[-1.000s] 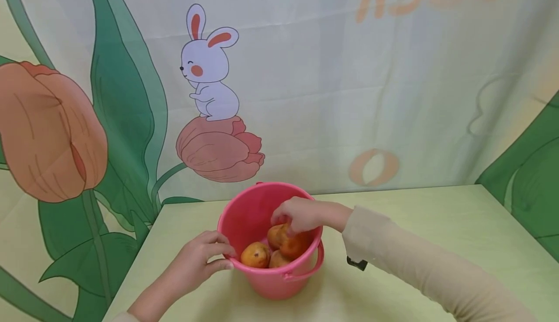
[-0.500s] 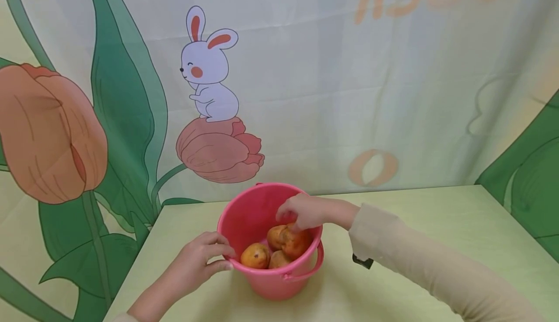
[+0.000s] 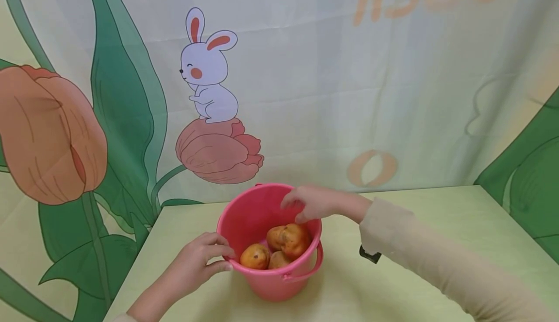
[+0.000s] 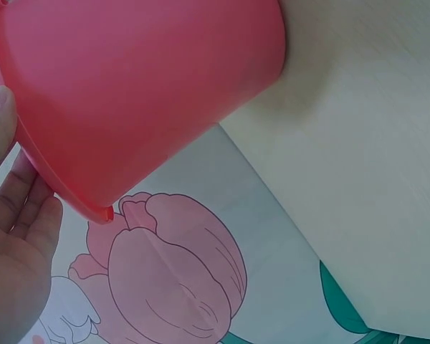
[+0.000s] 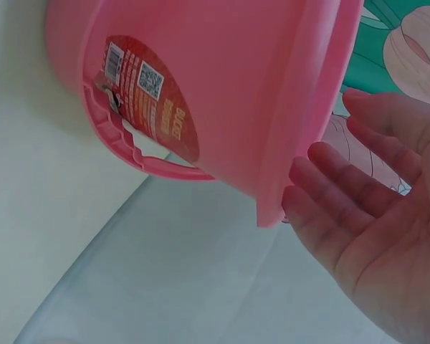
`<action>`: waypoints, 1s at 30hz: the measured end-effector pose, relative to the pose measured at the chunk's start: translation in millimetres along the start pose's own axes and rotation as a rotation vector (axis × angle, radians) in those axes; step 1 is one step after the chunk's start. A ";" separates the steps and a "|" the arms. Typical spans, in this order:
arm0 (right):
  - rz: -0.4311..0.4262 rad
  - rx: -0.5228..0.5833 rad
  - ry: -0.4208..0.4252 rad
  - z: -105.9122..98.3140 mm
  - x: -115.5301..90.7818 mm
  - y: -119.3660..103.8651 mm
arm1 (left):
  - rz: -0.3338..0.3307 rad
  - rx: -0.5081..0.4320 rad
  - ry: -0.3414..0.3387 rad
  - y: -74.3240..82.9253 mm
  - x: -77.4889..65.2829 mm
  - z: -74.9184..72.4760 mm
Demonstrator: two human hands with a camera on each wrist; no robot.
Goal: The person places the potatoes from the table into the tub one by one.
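A pink plastic bucket [image 3: 277, 288] stands on the table with several mottled yellow-orange fruits inside. One fruit [image 3: 255, 256] lies at the left; a larger reddish one [image 3: 296, 241] is at the right. My left hand [image 3: 198, 263] holds the bucket's left rim, thumb on one side and fingers on the other, as the left wrist view also shows on the pink wall [image 4: 143, 93]. Over the right rim is my right hand [image 3: 313, 203], holding nothing, fingers loosely bent. The right wrist view shows that palm [image 5: 394, 229] with fingertips close at the rim.
The bucket's handle [image 3: 312, 268] hangs down on its right side, beside a red label [image 5: 154, 100]. Behind the pale green table [image 3: 428, 234] hangs a printed cloth [image 3: 305, 93] with tulips and a rabbit. A black device [image 3: 369, 254] shows under my right sleeve.
My right hand has lifted from the fruits up and right toward the bucket's rim, leaving them inside. The left hand and bucket have stayed put.
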State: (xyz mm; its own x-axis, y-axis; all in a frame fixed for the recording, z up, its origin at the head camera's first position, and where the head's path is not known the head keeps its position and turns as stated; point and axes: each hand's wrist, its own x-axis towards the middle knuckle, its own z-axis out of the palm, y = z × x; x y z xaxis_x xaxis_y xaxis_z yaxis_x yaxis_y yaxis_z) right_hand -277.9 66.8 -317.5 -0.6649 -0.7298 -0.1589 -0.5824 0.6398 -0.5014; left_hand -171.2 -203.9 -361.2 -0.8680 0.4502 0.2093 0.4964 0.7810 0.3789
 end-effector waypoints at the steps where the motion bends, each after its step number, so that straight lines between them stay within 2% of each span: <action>1: -0.004 0.001 0.004 -1.1 -1.1 0.6 | 0.002 0.000 -0.002 0.1 0.1 -0.3; 4: -0.023 0.020 0.027 -5.9 -5.1 2.7 | 0.005 0.009 -0.007 0.3 0.8 -0.5; 11: -0.070 0.058 0.140 -16.8 -14.0 14.2 | 0.011 0.029 -0.026 -0.3 1.6 -1.6; 18: -0.106 0.026 0.231 -20.4 -21.9 26.8 | 0.041 0.042 -0.023 -0.1 1.3 -3.5; 23: -0.099 0.024 0.267 -21.6 -26.8 33.8 | 0.064 0.045 -0.026 -0.2 1.3 -4.6; 27: -0.084 0.033 0.300 -21.6 -31.2 40.9 | 0.030 0.005 -0.027 -1.6 1.5 -4.6; 30: -0.081 0.039 0.331 -21.2 -34.8 47.9 | 0.025 -0.048 0.029 -5.6 0.9 -5.0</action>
State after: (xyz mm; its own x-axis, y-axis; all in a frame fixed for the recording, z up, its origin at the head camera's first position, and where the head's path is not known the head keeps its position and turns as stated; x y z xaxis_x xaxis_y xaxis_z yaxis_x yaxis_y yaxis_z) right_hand -292.6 127.9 -317.9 -0.7363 -0.6564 0.1642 -0.6257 0.5681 -0.5346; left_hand -174.9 -210.1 -358.6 -0.8554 0.4563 0.2452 0.5179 0.7478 0.4154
